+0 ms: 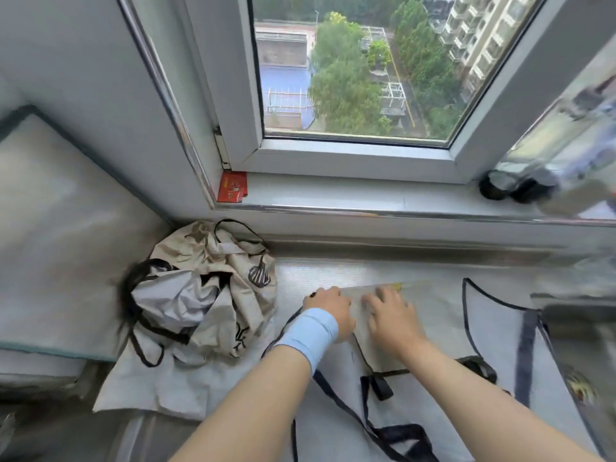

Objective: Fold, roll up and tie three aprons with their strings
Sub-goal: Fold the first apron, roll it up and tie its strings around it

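Head view, looking down at a table (296, 273) set under a window (350, 71). Apron (443, 323), pale grey with dark trim, lies spread flat on the table from centre out toward 4 o'clock; its dark strings (405, 434) trail loose over the cloth at 6 o'clock, between the two forearms. Both hands rest on the apron's far part, side by side, close but apart. Left hand (328, 315), blue wristband (310, 335) on the wrist: knuckles raised, fingers bent down at the cloth's far edge; grip there not readable, cannot tell whether it pinches the edge or only presses it. Right hand (390, 315), just at 3 o'clock of the left: fingers straight and spread, palm down, pressing the cloth flat, grip open, nothing held. Heap of crumpled aprons (213, 295) at 9 o'clock of the hands, beige printed cloth and grey cloth tangled with black strings, sitting against the wall corner and apart from the flat apron. Windowsill (333, 195) at 12 o'clock; red packet (232, 186) stands in its left corner against the frame. Dark round things at 2 o'clock on the sill, blurred, not identifiable
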`<state>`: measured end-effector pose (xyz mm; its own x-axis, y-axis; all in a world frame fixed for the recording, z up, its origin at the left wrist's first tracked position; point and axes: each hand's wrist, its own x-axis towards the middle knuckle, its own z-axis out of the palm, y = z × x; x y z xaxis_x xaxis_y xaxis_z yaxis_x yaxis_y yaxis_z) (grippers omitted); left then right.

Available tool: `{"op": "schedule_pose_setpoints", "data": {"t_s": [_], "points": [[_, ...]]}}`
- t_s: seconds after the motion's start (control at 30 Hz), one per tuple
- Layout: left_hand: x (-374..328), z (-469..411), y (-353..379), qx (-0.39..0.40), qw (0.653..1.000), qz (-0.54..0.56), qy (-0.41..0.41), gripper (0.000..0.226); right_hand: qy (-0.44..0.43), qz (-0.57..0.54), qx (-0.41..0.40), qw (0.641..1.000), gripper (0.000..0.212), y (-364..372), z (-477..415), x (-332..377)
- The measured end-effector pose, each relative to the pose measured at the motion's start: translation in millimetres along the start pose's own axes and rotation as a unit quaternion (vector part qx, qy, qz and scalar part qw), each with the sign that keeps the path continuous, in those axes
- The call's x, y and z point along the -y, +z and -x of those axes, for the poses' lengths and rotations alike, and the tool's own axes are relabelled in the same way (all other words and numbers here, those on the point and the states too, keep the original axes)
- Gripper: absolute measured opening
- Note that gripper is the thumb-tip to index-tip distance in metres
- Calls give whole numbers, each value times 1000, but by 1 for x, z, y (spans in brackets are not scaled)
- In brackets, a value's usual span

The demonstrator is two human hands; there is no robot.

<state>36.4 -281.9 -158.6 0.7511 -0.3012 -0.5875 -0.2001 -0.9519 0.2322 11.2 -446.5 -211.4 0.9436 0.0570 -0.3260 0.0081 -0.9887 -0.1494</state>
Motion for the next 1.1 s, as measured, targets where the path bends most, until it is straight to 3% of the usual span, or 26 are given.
{"op": "schedule_pose_setpoints", "data": {"t_s": [0.07,0.13,0.4,0.5,0.6,0.63,0.73,0.83,0.97,1.1], "points": [[-9,-7,31,72,997,-12,-38,72,29,-10,46,998,56,10,11,-15],[-10,-14,51,90,994,-15,-59,85,25,-16,85,996,65,18,13,-24],[10,-50,39,-3,995,2,-98,97,-21,26,97,995,72,4,-36,-32],[4,-38,39,-117,988,-29,-96,76,-47,25,72,996,69,2,-42,-37],[-11,-19,57,-219,974,2,-52,46,-92,41,-43,994,52,12,-22,-41],[-15,-14,66,-209,977,8,-48,50,-108,25,-58,992,51,18,-13,-43],[-14,-14,87,-118,990,-24,-72,74,-140,19,12,990,57,34,2,-48],[-11,-21,81,-81,991,-35,-102,75,-145,30,62,987,63,28,-11,-50],[-23,-7,65,-146,982,20,-119,66,-154,43,102,982,64,6,-21,-43],[-30,38,87,-220,968,71,-97,50,-184,22,2,983,55,5,21,-32]]}}
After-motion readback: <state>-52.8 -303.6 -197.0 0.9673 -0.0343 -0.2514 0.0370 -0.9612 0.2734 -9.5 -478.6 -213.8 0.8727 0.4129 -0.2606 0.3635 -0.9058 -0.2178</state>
